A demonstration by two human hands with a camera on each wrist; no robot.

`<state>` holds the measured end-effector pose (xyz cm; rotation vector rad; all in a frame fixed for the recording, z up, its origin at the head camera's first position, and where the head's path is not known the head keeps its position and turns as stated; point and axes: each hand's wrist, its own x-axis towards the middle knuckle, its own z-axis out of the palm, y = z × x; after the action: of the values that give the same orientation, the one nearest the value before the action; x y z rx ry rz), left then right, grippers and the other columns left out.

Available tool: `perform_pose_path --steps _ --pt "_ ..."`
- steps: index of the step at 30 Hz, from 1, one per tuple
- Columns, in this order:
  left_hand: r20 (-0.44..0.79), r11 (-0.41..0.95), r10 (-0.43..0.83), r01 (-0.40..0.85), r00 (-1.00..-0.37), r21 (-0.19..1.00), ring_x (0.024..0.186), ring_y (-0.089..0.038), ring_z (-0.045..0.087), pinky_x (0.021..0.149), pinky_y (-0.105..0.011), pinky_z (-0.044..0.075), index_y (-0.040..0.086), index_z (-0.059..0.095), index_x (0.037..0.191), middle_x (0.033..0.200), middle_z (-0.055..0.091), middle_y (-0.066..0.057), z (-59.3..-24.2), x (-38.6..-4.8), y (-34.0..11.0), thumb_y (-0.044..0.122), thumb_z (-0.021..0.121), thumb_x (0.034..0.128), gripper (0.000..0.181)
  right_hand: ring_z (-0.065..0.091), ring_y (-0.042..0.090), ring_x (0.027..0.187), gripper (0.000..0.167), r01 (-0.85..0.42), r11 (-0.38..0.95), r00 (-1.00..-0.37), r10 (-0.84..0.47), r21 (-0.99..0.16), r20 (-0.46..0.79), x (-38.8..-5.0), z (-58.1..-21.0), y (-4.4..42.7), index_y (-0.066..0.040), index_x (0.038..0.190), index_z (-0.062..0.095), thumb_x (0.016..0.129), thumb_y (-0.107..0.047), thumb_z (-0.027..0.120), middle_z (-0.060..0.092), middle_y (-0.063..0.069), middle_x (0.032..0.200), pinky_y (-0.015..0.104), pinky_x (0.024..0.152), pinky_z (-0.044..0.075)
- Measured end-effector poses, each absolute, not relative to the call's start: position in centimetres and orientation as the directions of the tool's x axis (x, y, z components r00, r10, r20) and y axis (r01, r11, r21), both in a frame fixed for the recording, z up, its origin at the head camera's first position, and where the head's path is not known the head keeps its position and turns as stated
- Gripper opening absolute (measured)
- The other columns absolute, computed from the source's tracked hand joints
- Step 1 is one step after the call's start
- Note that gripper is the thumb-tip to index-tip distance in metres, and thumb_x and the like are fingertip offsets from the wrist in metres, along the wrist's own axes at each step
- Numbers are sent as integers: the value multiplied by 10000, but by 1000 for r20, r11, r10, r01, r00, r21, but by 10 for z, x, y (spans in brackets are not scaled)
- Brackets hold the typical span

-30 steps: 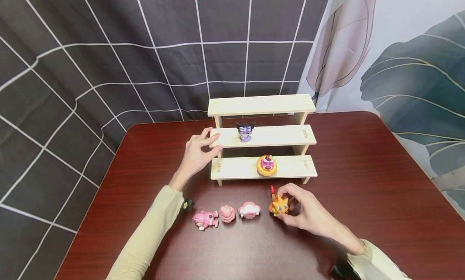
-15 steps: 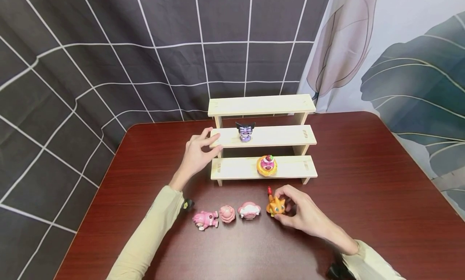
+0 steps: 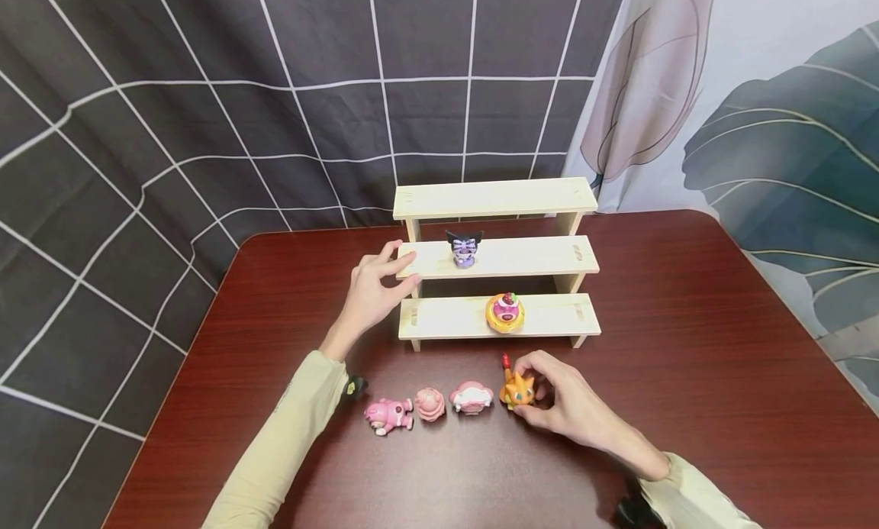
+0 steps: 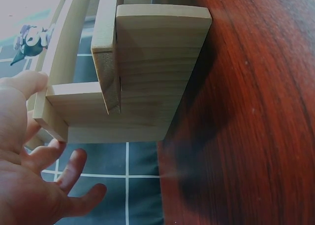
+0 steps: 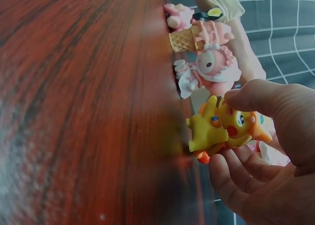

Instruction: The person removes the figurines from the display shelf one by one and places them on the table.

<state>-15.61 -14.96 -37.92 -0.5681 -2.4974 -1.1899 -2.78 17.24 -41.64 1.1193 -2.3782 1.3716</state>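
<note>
Leftward by a little, the orange toy (image 3: 516, 390) has shifted with the right hand (image 3: 568, 403) over the last second, narrowing its gap to the white-and-pink toy (image 3: 471, 398), while the left hand (image 3: 369, 291) stays at the left end of the stepped shelf (image 3: 494, 198). From the head, the orange toy is in front of the lowest step, near its front edge but apart from it, at the right end of a row with the white-and-pink toy, an ice cream toy (image 3: 429, 404) and a pink bear (image 3: 389, 416). Worktop (image 3: 700, 346) stretches wide from the right hand to the slanting right edge; its far edge runs just behind the shelf. A purple toy (image 3: 464, 250) stands on the middle step and a round toy (image 3: 504, 313) on the lowest. From the left wrist, the thumb and nearest fingers pinch the corner of the middle board, the other two fingers spread past its end. From the right wrist, the thumb and fingers pinch the orange toy by its upper part, its yellow feet towards the worktop; whether they touch it, I cannot tell.
</note>
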Motion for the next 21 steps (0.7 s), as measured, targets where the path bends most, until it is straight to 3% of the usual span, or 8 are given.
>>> perform_pose_path --steps 21 --pt "426 566 207 463 -881 682 1120 -381 525 885 -540 387 88 713 1247 1428 550 -132 -377 -154 -149 194 786 866 402 545 61 743 515 -702 305 -685 -535 -644 494 -28 -419 169 -100 1035 582 645 74 868 553 -72 928 273 579 504"
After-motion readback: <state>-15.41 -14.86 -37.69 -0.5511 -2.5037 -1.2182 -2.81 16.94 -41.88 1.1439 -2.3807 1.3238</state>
